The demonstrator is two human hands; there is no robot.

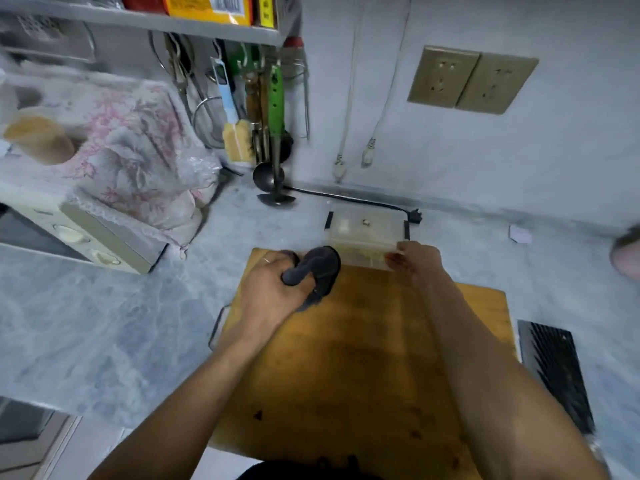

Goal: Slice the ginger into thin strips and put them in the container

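— Wooden cutting board [363, 358], bare of ginger as far as the blur allows. Which step is this?

— Transfer, by the look of it. The left hand [273, 282] has its fingers curled round a dark knife handle [304, 268]; the blade cannot be made out. The right hand [415, 259] sits at the near right corner of the clear container [363, 230], fingertips bunched at the rim. Whether they pinch strips or only touch the wall cannot be told.

— And the ginger?

— Pale yellowish shreds [367, 256] show through the container's near wall, just ahead of the right fingertips. None seen left on the board.

— Next move?

— Likely sweeping off whatever clings to the fingers or blade into the container, then drawing both hands back. The knife hand is just beside the container's left end, so the blade needs to stay low and pointed away from the right hand.

— Room to work?

— Container stands beyond the grip, touching the board's far edge. Behind it a black cord [346, 197] runs along the wall. Left of the knife hand, open marble counter [104, 323]; further left a small oven [69, 233]. Right of the other hand, counter, then a dark grille [554, 372] near the board's right edge. Ladles [273, 174] hang beyond, well apart.
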